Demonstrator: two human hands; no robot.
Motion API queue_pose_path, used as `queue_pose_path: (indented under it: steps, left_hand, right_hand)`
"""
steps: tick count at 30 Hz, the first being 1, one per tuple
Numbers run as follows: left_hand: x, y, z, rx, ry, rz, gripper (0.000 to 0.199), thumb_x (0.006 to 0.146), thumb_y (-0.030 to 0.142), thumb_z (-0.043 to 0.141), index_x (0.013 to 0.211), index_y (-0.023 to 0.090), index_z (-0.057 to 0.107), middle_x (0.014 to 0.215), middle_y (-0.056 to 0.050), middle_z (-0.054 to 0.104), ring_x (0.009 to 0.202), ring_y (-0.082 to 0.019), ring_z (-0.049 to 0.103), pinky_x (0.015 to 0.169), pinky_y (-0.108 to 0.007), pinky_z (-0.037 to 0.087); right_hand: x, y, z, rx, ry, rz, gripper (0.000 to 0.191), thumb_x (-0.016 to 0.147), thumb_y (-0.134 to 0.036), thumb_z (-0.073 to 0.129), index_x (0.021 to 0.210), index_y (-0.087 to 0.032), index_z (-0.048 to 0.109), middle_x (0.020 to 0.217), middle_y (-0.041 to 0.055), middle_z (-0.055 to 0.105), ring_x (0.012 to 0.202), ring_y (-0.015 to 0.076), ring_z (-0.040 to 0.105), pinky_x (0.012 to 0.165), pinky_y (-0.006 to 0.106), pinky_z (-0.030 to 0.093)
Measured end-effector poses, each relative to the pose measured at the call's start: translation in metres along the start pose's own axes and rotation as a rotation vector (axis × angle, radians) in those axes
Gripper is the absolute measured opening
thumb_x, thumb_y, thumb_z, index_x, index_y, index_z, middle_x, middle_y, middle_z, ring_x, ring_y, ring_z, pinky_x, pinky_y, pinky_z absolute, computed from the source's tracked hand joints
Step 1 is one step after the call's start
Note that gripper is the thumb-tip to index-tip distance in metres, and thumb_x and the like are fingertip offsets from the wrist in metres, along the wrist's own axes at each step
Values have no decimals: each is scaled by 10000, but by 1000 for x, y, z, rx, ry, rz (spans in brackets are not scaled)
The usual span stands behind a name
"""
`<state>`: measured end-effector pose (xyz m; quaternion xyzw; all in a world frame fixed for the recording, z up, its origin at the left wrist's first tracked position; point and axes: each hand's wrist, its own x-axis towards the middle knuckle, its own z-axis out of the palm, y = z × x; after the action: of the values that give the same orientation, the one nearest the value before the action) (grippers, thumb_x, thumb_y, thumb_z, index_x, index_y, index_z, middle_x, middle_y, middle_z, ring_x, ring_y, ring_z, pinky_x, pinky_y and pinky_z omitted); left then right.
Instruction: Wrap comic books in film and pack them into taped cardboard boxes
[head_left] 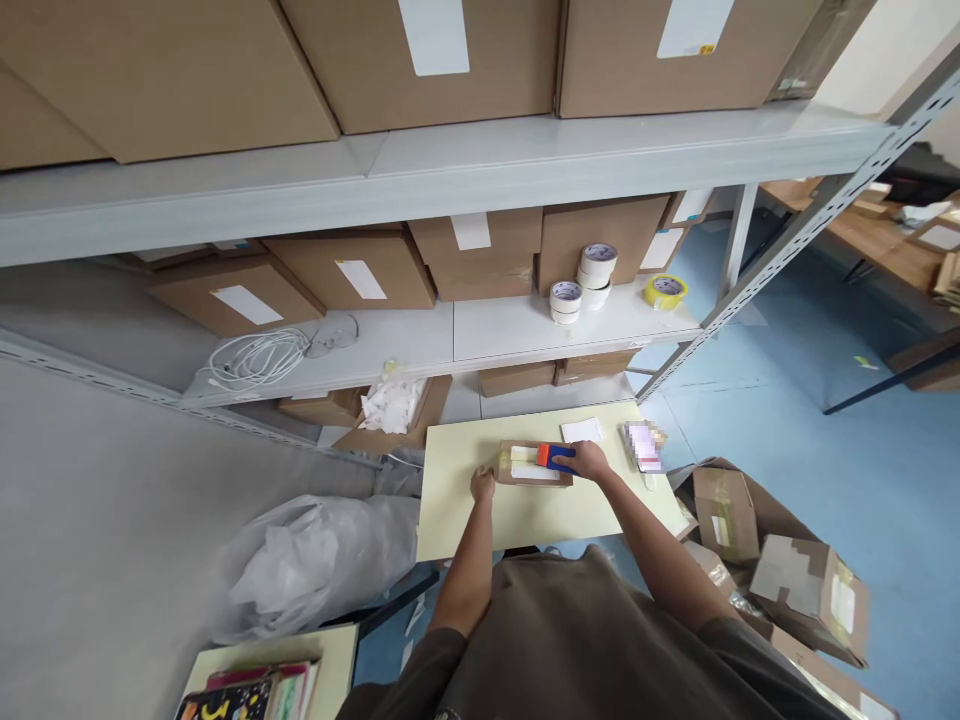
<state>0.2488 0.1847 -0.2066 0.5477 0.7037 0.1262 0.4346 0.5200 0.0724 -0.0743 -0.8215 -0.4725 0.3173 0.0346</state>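
Observation:
On the pale yellow table [450, 520] lies a small cardboard box [535, 478] with clear tape and a white label on top. My left hand [483, 484] is closed at the box's left end, its fingers curled against the edge. A blue hand tool with a wide orange head [547, 456] is gripped in my right hand [587, 460]. The orange head is over the top of the box, by the label; whether it touches cannot be made out. Behind the box lies a white paper slip [582, 430], and a printed packet [643, 445] sits to the right.
A metal shelf [480, 165] with cartons rises in front. Tape rolls [598, 265], yellow tape [665, 292] and a coiled white cable [259, 360] lie on its middle level. A plastic bag [322, 560] is at left; several cartons [810, 590] are piled at right.

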Motion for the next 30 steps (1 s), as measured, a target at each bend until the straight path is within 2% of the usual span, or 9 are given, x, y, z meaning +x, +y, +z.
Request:
queue_pose_path:
  steps: [3, 6, 8, 13, 18, 21, 24, 27, 30]
  left_hand:
    - [-5, 7, -3, -9, 6, 66, 429, 1033, 460, 405, 1028, 197, 743, 1112, -139, 794, 1065, -270, 727, 882, -316, 538]
    - [-8, 21, 1, -25, -123, 218, 448, 1020, 554, 438, 1045, 225, 740, 1100, -108, 801, 1021, -253, 734, 869, -303, 537]
    - [-8, 29, 6, -21, -199, 260, 456, 1002, 593, 482, 1083, 223, 737, 1100, -115, 800, 1015, -262, 741, 873, -317, 541]
    - [-16, 35, 17, 6, -169, 215, 495, 1022, 590, 479, 1112, 171, 726, 1096, -177, 788, 1082, -319, 737, 941, -379, 535]
    - [-33, 30, 35, 52, -147, 188, 496, 1045, 572, 446, 1203, 176, 700, 1156, -172, 780, 1141, -327, 723, 949, -374, 529]
    - [-41, 30, 46, 92, -147, 167, 507, 1053, 568, 424, 1232, 172, 686, 1159, -182, 778, 1144, -335, 721, 942, -380, 530]
    - [-43, 32, 52, 120, -157, 155, 512, 1059, 571, 409, 1240, 175, 680, 1157, -183, 776, 1144, -336, 721, 943, -376, 526]
    - [-42, 35, 54, 136, -154, 166, 501, 1061, 564, 411, 1215, 177, 688, 1161, -189, 772, 1162, -342, 713, 960, -376, 518]
    - [-39, 36, 53, 129, -154, 182, 486, 1055, 571, 423, 1192, 192, 694, 1151, -179, 774, 1158, -336, 714, 962, -367, 518]
  right_hand:
    - [-1, -5, -1, -6, -20, 11, 519, 892, -708, 681, 1048, -231, 812, 1024, 110, 808, 937, 262, 751, 643, 273, 431]
    - [0, -13, -1, -33, -41, 23, 510, 895, -694, 679, 1007, -212, 804, 1026, 120, 803, 939, 266, 750, 651, 277, 449]
    - [1, -17, 1, -51, -47, 41, 513, 887, -689, 688, 1005, -201, 794, 1050, 133, 800, 961, 269, 750, 675, 278, 470]
    - [3, -19, 6, -80, -35, 80, 538, 865, -675, 714, 1062, -177, 772, 1115, 159, 791, 1021, 282, 753, 728, 288, 515]
    - [-3, -8, 3, -122, -40, 103, 580, 838, -661, 746, 1134, -163, 756, 1142, 171, 784, 1071, 296, 749, 754, 296, 530]
    - [-8, 5, 0, -125, -37, 107, 599, 827, -681, 749, 1127, -163, 760, 1138, 167, 786, 1059, 291, 750, 754, 291, 524]
    - [-14, 28, -8, -131, -51, 94, 580, 831, -700, 743, 1051, -164, 779, 1103, 162, 790, 1008, 284, 751, 726, 285, 508]
    - [-22, 65, -25, -157, -66, 97, 548, 843, -693, 745, 946, -157, 787, 1023, 169, 788, 929, 283, 744, 684, 292, 483]
    - [-33, 107, -48, -164, -48, 172, 531, 828, -685, 772, 864, -155, 775, 933, 158, 776, 843, 265, 725, 652, 294, 458]
